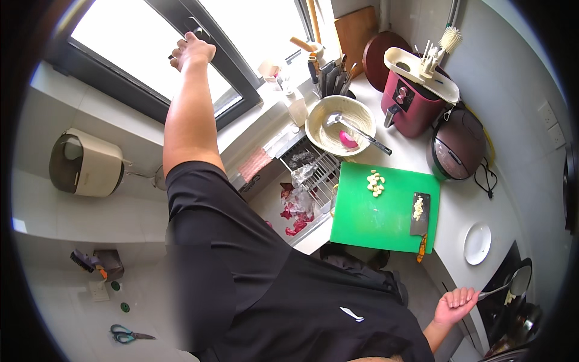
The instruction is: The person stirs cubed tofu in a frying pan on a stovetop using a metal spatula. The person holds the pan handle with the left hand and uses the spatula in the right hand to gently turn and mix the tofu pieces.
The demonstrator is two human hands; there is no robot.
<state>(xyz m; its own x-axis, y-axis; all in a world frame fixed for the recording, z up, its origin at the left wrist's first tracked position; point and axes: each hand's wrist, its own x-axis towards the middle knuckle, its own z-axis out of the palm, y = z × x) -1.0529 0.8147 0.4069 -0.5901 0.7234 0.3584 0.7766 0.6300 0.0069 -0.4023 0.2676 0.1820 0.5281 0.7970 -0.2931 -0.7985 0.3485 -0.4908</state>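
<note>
My left hand (192,52) reaches up to the dark-framed window and is closed around its handle (197,30), most of which my fingers hide. Low at the right, my right hand (456,306) grips the handle of a metal cooking utensil (494,291). Its rounded head (521,278) is over the dark hob area, where pale pieces (510,297) show beside it. Between my hands lies a green cutting board (357,226) with peeled garlic cloves (375,183). A cleaver (420,221) rests flat on its right side, with chopped garlic (418,207) on the blade.
Behind the board stands a cream colander (316,131) holding a peeler-like tool (362,131) and a piece of purple onion (348,139). Red peelings (296,224) lie in the sink. A knife block, a maroon air fryer (409,108), a rice cooker (457,145) and a white plate (477,243) line the counter.
</note>
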